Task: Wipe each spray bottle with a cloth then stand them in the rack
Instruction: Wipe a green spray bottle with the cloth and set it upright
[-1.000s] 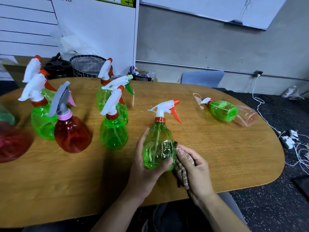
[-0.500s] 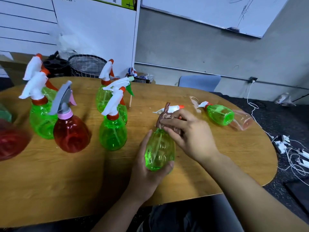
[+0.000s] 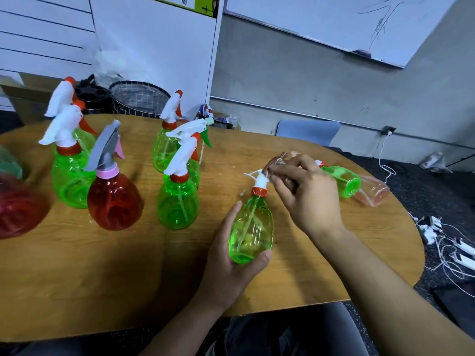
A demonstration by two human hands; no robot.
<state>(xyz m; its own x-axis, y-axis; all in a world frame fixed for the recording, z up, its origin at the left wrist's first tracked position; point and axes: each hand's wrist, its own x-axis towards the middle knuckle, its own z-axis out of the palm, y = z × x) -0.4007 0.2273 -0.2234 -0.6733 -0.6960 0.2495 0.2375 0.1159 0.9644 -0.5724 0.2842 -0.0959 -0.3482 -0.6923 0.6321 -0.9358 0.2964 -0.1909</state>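
Observation:
My left hand (image 3: 226, 263) grips the belly of a green spray bottle (image 3: 252, 227) standing near the table's front edge. My right hand (image 3: 305, 191) pinches a brownish cloth (image 3: 279, 163) against the bottle's white trigger head, hiding most of the nozzle. Several more green bottles stand to the left, the nearest one (image 3: 177, 199) just left of my left hand. A red bottle with a grey trigger (image 3: 113, 196) stands further left. A green bottle (image 3: 341, 179) and a pinkish clear bottle (image 3: 374, 191) lie on their sides behind my right hand.
The wooden oval table (image 3: 102, 278) carries everything. A second red bottle (image 3: 15, 211) sits at the left edge. A mesh basket (image 3: 138, 98) and a black holder (image 3: 92, 96) stand behind the table. Cables and power strips (image 3: 447, 242) lie on the floor at right.
My right hand moved with the cloth from the bottle's lower side up to its trigger head and keeps rubbing there. My left hand kept its hold on the bottle.

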